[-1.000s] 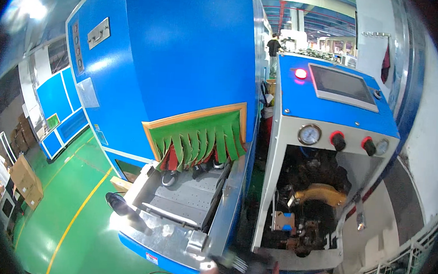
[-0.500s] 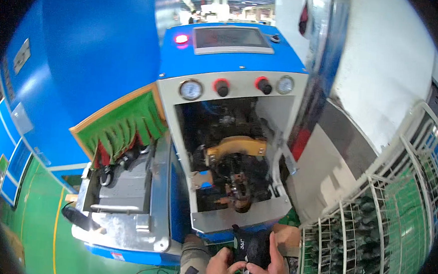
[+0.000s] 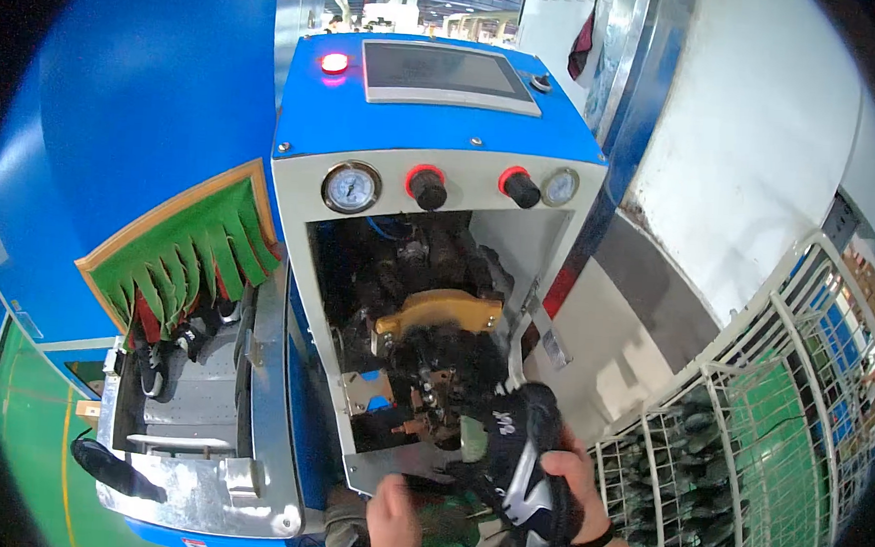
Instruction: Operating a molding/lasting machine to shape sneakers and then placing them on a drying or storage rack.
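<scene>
My right hand [image 3: 577,488] grips a black shoe [image 3: 531,470] with silver-white side panels, its thumb lying across the side. The shoe is tilted in front of the machine's opening. Lower left of it, my left hand [image 3: 392,526] is closed, its fingers curled beside a dark strip that runs toward the shoe; what it pinches, if anything, is hidden. Beyond the shoe stands a blue and grey machine [image 3: 446,129]. Inside its opening sit dark metal parts and a yellow curved bar [image 3: 440,314].
Left, a conveyor [image 3: 189,399] carries black shoes [image 3: 154,371] under a green fringed curtain [image 3: 188,263]. A dark sole-shaped piece [image 3: 115,469] lies over its near corner. Right, a white wire rack [image 3: 714,421] holds many dark soles. A red lamp [image 3: 334,64] glows on the machine top.
The shoe has risen and turned, now showing its side, in my right hand. My left hand has moved left, away from it. The view has shifted, bringing the machine closer.
</scene>
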A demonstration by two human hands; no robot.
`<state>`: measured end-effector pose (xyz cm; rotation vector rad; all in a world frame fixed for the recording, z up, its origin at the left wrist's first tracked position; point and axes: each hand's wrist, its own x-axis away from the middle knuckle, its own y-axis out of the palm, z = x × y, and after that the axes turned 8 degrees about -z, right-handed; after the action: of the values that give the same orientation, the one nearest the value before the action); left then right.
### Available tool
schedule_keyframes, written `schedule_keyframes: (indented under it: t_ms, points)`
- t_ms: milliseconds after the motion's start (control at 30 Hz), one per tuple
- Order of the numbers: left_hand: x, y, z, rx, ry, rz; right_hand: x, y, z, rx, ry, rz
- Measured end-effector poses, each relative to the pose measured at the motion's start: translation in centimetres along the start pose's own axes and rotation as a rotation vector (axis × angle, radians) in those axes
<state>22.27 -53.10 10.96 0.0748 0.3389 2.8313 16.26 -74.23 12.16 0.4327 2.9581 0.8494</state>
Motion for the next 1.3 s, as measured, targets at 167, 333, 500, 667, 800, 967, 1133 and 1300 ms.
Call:
schedule_keyframes:
  t_ms: [167,333,500,667,800,967,1133,1300]
  points:
    - [-1.1,-3.6,-4.1,-0.088,-0.253,-0.447,-8.2,5.0,-5.6,1.054,-0.272,-0.199]
    - [0.5,-3.5,-9.8,-0.434,-0.09,-0.299,-14.2,8.8,-7.5,1.463,-0.064,-0.237]
    - [0.4,-4.4,-9.3,-0.406,-0.159,-0.617,-17.5,9.6,-8.1,1.708,0.102,-0.256]
    - [0.4,-4.5,-7.8,-0.391,-0.118,-0.56,-15.7,9.3,-8.5,1.595,0.087,-0.265]
    - [0.1,-4.8,-6.8,-0.402,-0.183,-0.464,-10.8,6.1,-3.5,1.548,-0.296,-0.262]
    - [-0.3,-4.2,-5.8,-0.215,-0.228,-0.093,-5.1,1.0,-0.3,0.703,-0.088,-0.312]
    - [0.7,-0.5,-4.3,-0.242,0.12,-0.312,0.1,-3.8,7.1,0.199,-0.035,-0.06]
    - [4.2,-0.8,-5.2,-0.362,0.163,-0.361,1.3,-3.0,7.2,-0.009,-0.036,0.037]
